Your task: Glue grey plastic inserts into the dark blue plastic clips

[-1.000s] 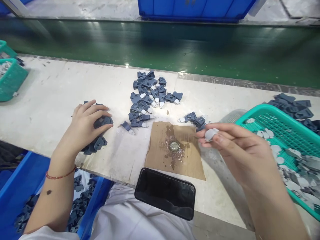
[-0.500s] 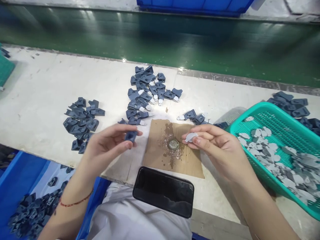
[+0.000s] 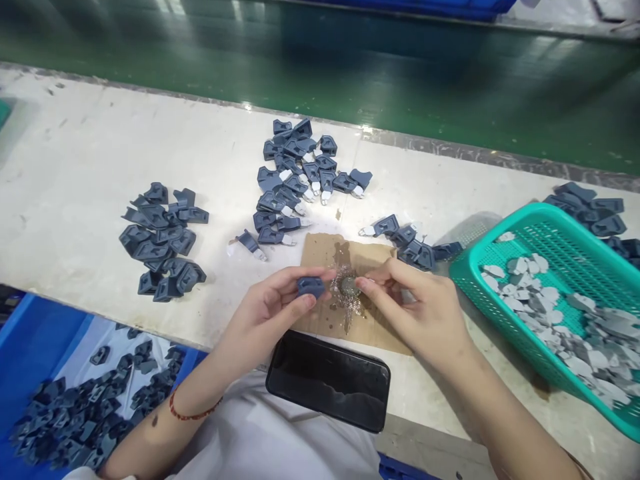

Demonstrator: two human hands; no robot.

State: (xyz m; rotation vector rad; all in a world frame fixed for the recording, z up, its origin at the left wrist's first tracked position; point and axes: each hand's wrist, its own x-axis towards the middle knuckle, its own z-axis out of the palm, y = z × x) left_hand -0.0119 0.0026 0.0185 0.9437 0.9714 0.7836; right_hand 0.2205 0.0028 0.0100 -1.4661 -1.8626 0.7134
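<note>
My left hand [image 3: 270,310] holds a dark blue-grey plastic part [image 3: 311,287] between thumb and fingers, over the left side of a brown cardboard piece [image 3: 370,323]. On the cardboard lies a small round grey disc [image 3: 349,287] with glittery wet spots around it. My right hand [image 3: 415,300] is pinched at the disc's right edge; whatever its fingertips hold is too hidden to make out. Behind the hands lie dark parts with pale tips [image 3: 295,190], and a smaller group of them [image 3: 413,247] sits at the cardboard's back right corner.
A green basket [image 3: 463,270] of light grey pieces [image 3: 530,287] stands at the right. Dark parts [image 3: 163,240] are piled on the left of the table. A black phone [image 3: 327,381] lies at the front edge. A blue bin [image 3: 25,360] holds more dark parts, lower left.
Both hands have moved inward over the cardboard, my left hand carrying its dark part to the right. The grey piece seen in my right hand is now hidden, and that hand is at the disc.
</note>
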